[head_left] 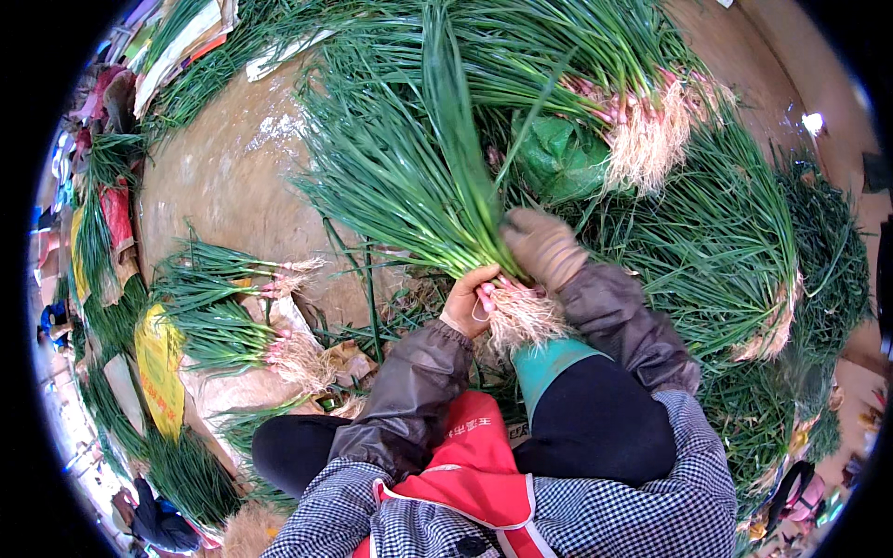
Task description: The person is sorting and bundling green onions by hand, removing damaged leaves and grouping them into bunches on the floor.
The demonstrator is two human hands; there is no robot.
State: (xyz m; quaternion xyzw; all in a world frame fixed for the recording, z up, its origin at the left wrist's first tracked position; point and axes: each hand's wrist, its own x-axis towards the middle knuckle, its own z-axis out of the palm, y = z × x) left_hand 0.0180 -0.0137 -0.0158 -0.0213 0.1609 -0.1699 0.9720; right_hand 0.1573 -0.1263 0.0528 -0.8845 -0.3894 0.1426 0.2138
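Observation:
A large bunch of spring onions, with long green leaves, pinkish bulbs and pale hanging roots, is held in front of me above my knee. My bare left hand is closed around its stems just above the bulbs, thumb across the front. On the other side, my right hand in a brown glove presses against the stems with fingers curled, their tips partly hidden by the leaves. Some leaves beside the glove are blurred by motion. The roots hang over the green boot top on my leg.
Smaller onion bunches lie at left near a yellow bag. Large heaps of onions fill the right side, and another pile with roots rests by a green plastic bag. Brown wet floor shows at left.

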